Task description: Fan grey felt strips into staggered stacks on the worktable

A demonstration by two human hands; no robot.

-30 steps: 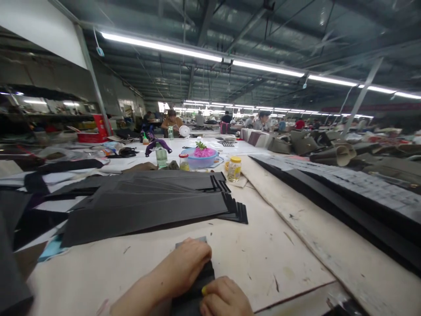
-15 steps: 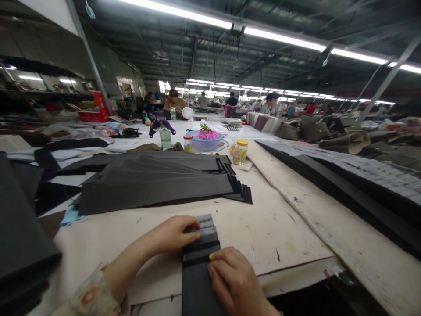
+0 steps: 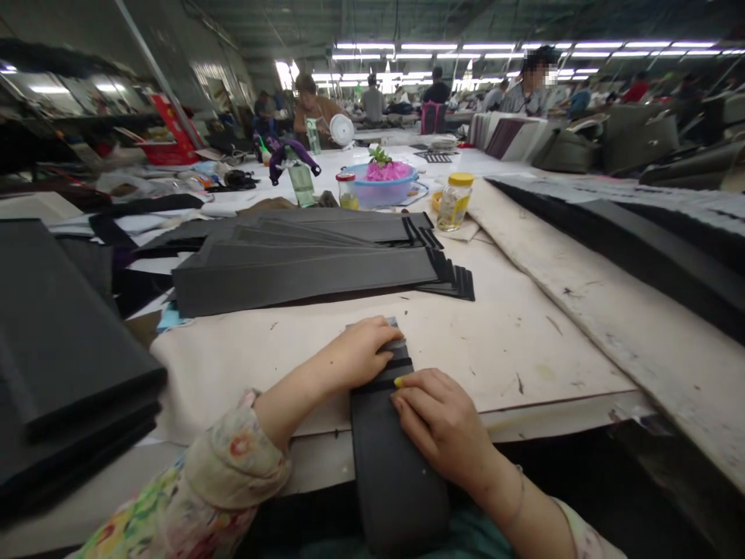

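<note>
A stack of dark grey strips (image 3: 387, 466) with black bands near the far end lies lengthwise before me, its near end past the table edge. My left hand (image 3: 368, 351) reaches across the far end from the left, fingers curled over the strips and partly hiding a lighter grey end. At the right edge, my right hand (image 3: 442, 423) is closed, with bent fingers against the strips near the black bands. Something small and yellow (image 3: 399, 382) shows at its index fingertip; I cannot tell what it is.
Fanned grey strips (image 3: 308, 272) lie beyond my hands. Folded dark pieces (image 3: 75, 326) are stacked at left. A yellow-lidded jar (image 3: 455, 203) and a blue basin (image 3: 384, 190) stand farther back. A long pale board (image 3: 582, 310) runs along the right. Other people work in the background.
The view has tilted downward, showing more of my arms and the strips' near end. My left hand now covers more of the far end. My right hand stays at the right edge.
</note>
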